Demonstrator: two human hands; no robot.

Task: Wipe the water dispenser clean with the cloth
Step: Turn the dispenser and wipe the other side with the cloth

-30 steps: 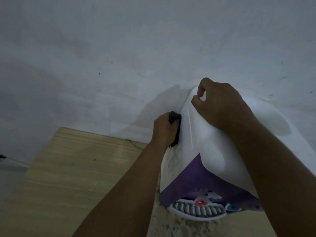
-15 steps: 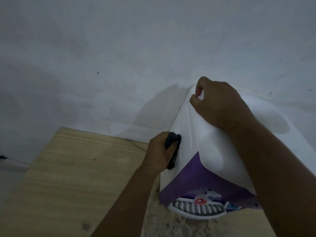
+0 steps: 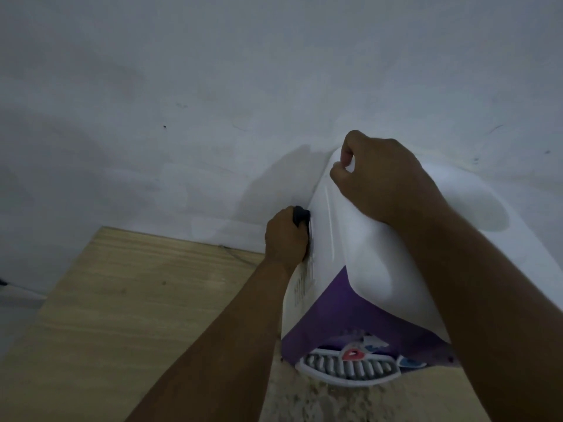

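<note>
The water dispenser (image 3: 362,239) stands at 4 o'clock on the counter (image 3: 292,403), against the wall (image 3: 213,86). The left hand (image 3: 285,237) grips a dark cloth (image 3: 300,216) — balled up, pressed to the dispenser's left side. The right hand (image 3: 380,175), fingers curled, clutches its top back corner at 1 o'clock.

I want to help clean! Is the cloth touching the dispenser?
Touching. The head view shows the left hand pressing the cloth onto the dispenser, no gap.
</note>
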